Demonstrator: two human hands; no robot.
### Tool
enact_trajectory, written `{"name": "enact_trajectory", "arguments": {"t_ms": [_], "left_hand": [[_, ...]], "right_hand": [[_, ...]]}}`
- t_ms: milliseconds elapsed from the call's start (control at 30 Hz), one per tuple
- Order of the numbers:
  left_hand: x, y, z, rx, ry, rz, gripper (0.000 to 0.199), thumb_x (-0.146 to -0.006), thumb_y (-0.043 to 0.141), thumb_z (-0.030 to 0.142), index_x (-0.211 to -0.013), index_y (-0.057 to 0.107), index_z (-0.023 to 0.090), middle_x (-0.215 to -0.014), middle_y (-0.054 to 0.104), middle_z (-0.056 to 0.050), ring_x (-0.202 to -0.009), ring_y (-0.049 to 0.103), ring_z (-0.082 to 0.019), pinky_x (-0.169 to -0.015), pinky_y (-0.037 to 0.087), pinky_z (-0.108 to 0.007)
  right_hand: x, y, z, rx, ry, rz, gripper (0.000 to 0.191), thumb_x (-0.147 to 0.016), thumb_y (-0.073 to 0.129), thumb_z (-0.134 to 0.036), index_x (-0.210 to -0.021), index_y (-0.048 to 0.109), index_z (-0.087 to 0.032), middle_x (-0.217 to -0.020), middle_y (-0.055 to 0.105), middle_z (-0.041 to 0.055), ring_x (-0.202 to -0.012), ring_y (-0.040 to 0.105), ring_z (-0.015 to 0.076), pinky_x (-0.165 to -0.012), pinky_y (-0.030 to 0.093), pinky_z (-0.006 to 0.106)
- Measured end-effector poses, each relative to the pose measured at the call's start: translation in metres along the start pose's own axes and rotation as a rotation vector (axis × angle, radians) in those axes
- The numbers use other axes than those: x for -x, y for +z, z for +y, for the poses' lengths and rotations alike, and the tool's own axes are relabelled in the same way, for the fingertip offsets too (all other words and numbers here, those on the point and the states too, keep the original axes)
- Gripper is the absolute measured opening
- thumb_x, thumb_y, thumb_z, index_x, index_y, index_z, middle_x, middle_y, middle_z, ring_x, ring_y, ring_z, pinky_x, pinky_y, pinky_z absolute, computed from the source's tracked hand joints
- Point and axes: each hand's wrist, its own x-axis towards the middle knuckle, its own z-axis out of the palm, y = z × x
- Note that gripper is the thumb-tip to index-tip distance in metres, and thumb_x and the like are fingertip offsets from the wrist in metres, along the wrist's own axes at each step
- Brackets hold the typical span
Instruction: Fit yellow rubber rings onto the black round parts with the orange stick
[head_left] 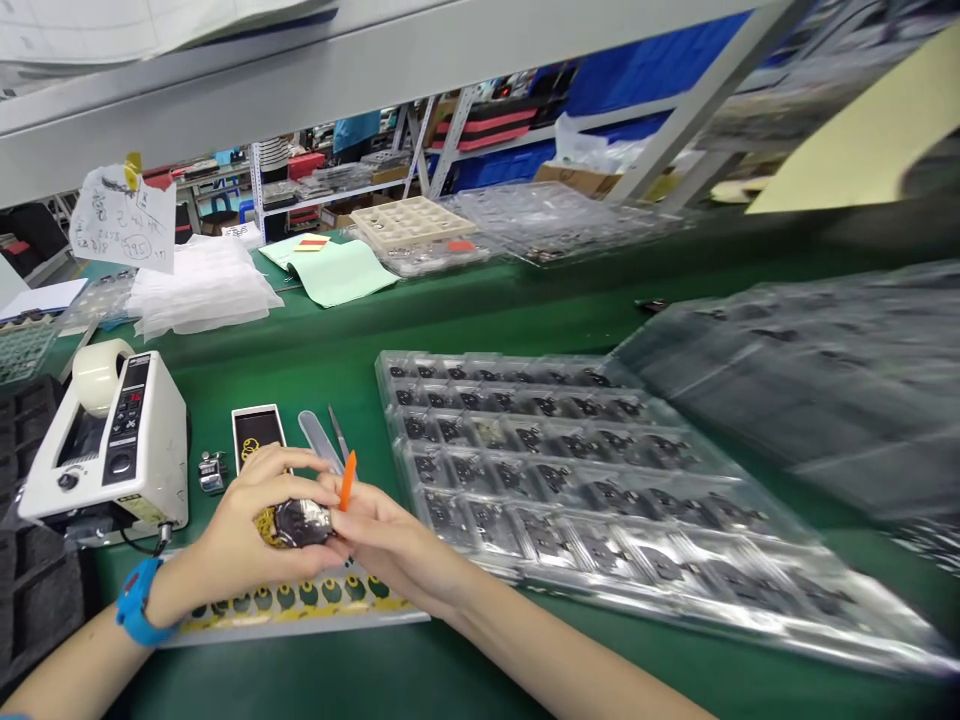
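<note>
My left hand (247, 520) wraps around a small dark round part (301, 522) with yellow film on it, low and left of centre above the green table. My right hand (390, 540) meets it from the right, fingertips on the same part, and grips a thin orange stick (347, 480) that points upward. A blue band (137, 600) circles my left wrist. Below both hands lies a strip of yellow-and-dark round stickers (300, 597).
A white tape dispenser (112, 440) stands left. A clear tray of several small dark parts (555, 480) spreads to the right, with more blurred trays (810, 380) beyond. Tweezers (337, 432), a small black card (256, 435), paper stacks (202, 285) and shelving behind.
</note>
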Motion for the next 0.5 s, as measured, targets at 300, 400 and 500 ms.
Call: {"name": "enact_trajectory", "arguments": {"t_ms": [300,400,500], "left_hand": [[0.01,-0.007,0.019,0.085,-0.032,-0.142,0.045,-0.074,0.08,0.028,-0.115,0.063,0.024,-0.127,0.062,-0.01,-0.125,0.051,-0.028,-0.114,0.027,-0.049],[0.041,-0.021,0.036,0.037,-0.147,-0.153,0.056,-0.085,0.069,0.027,-0.137,0.049,0.026,-0.142,0.051,-0.01,-0.134,0.044,-0.026,-0.114,0.034,-0.041],[0.088,-0.046,0.046,-0.09,-0.335,-0.003,0.043,-0.091,0.06,0.028,-0.134,0.053,0.029,-0.143,0.051,-0.008,-0.132,0.047,-0.024,-0.11,0.04,-0.038]], "right_hand": [[0.003,0.017,0.008,-0.052,0.054,-0.08,0.046,-0.064,0.082,-0.052,-0.076,0.055,-0.017,-0.058,0.043,-0.0047,-0.051,0.036,0.0076,-0.054,0.032,0.022],[0.014,0.019,-0.003,0.061,0.091,-0.057,0.045,-0.067,0.079,-0.056,-0.072,0.055,-0.018,-0.06,0.047,-0.0014,-0.054,0.042,0.0103,-0.056,0.037,0.024],[0.004,0.001,-0.03,0.375,0.111,0.134,0.042,-0.065,0.079,-0.058,-0.083,0.066,-0.022,-0.076,0.061,0.0064,-0.068,0.057,0.0193,-0.064,0.046,0.031]]}}
